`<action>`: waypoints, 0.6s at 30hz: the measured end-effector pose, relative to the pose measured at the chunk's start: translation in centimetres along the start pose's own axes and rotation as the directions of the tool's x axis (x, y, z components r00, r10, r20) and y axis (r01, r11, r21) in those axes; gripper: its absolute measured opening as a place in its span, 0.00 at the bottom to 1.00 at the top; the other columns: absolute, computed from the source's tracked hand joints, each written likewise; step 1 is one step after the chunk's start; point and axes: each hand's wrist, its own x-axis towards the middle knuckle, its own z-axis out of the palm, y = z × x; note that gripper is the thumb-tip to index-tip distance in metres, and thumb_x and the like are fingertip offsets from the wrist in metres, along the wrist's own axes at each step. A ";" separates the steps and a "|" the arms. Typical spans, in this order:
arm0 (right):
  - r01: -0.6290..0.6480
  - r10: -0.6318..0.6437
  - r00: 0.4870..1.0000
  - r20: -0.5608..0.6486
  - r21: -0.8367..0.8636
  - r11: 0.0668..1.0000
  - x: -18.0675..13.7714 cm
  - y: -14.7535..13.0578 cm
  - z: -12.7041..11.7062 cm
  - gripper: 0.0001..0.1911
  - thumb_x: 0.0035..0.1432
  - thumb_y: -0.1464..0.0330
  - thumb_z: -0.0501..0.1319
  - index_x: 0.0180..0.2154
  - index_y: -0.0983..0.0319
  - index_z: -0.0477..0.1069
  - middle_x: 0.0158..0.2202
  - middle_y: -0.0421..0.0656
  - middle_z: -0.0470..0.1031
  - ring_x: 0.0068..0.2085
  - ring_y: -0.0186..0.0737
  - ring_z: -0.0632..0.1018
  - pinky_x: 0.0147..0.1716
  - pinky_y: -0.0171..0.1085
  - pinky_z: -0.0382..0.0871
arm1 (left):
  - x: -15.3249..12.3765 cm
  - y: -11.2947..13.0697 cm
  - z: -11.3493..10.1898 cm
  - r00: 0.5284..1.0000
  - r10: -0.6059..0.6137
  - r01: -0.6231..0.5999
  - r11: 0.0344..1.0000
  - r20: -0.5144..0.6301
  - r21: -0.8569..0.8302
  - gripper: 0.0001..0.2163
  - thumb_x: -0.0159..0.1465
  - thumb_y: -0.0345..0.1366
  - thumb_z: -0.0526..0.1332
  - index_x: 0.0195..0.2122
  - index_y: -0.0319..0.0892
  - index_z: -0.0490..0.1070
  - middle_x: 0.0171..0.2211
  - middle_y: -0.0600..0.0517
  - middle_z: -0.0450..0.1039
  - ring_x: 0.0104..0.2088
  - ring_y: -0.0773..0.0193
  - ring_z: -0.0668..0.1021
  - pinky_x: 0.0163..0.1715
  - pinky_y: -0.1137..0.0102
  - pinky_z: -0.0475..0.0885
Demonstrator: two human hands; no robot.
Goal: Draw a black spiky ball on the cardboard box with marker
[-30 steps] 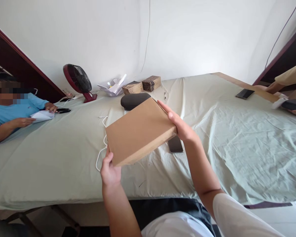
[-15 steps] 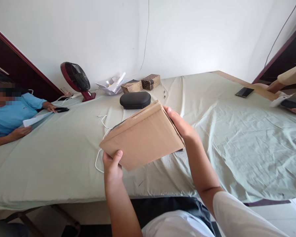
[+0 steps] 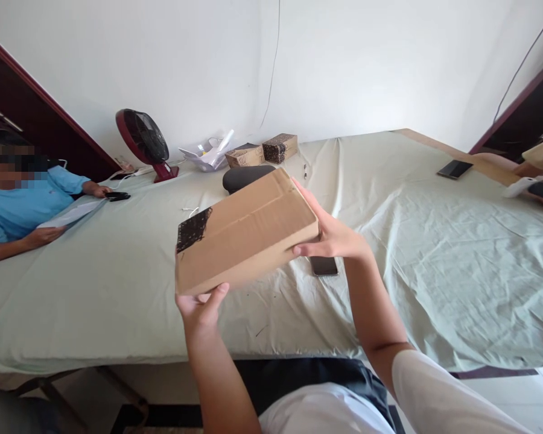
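Observation:
A flat brown cardboard box (image 3: 248, 232) is held up over the table, tilted, with a black scribbled patch on its left end and a taped seam along its top. My left hand (image 3: 203, 307) grips its lower left corner, thumb on the near side and fingers underneath. At the right end my right hand (image 3: 328, 232) is closed around the box, thumb on the near side, the other fingers along the far edge and partly hidden. Below the right hand, a dark phone (image 3: 324, 266) lies on the cloth, partly covered.
A pale green cloth (image 3: 117, 289) covers the table. Beyond the box are a black case (image 3: 242, 178), two small cardboard boxes (image 3: 280, 148), a plastic basket (image 3: 206, 158) and a red fan (image 3: 142, 138). A person in blue (image 3: 9, 205) sits left; another phone (image 3: 455, 169) lies right.
The box has been turned in my hands, so its taped top with the black patch now shows. My right thumb has come round to the near side. The phone below is more exposed.

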 end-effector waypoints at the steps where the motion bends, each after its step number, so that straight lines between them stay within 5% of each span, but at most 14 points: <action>1: 0.004 -0.004 1.000 0.003 -0.024 1.000 0.0 0.1 -0.1 0.71 0.53 0.43 0.77 0.82 0.46 0.34 0.85 0.43 0.37 0.83 0.64 0.42 0.81 0.65 0.40 | -0.1 0.2 -0.1 0.999 -0.019 0.018 1.000 0.028 0.023 0.43 0.53 0.39 0.81 0.71 0.55 0.71 0.67 0.42 0.74 0.70 0.41 0.75 0.71 0.48 0.71; 9: -0.024 0.020 0.999 0.030 0.153 0.988 -0.5 0.3 -0.8 0.62 0.59 0.31 0.64 0.81 0.44 0.39 0.85 0.39 0.34 0.84 0.62 0.39 0.80 0.64 0.43 | -0.5 2.1 -0.4 0.981 -0.143 0.118 0.976 0.133 0.181 0.61 0.52 0.38 0.83 0.81 0.63 0.47 0.76 0.44 0.63 0.75 0.44 0.70 0.72 0.51 0.69; 12: -0.004 0.000 0.999 0.037 0.096 0.995 -0.4 0.2 -0.7 0.60 0.60 0.35 0.66 0.81 0.45 0.41 0.85 0.40 0.38 0.83 0.63 0.41 0.80 0.65 0.44 | -0.3 2.3 -0.8 0.973 -0.132 0.089 0.971 0.190 0.220 0.59 0.51 0.42 0.83 0.80 0.61 0.52 0.76 0.43 0.60 0.76 0.40 0.67 0.72 0.49 0.69; 18: 0.099 -0.096 0.993 0.071 -0.037 0.994 0.0 0.0 -0.4 0.62 0.57 0.39 0.71 0.81 0.47 0.44 0.83 0.49 0.44 0.81 0.68 0.49 0.77 0.69 0.49 | 0.3 2.1 -1.2 0.945 -0.036 -0.087 0.930 0.325 0.356 0.36 0.64 0.52 0.74 0.73 0.58 0.69 0.67 0.44 0.65 0.71 0.43 0.70 0.69 0.54 0.71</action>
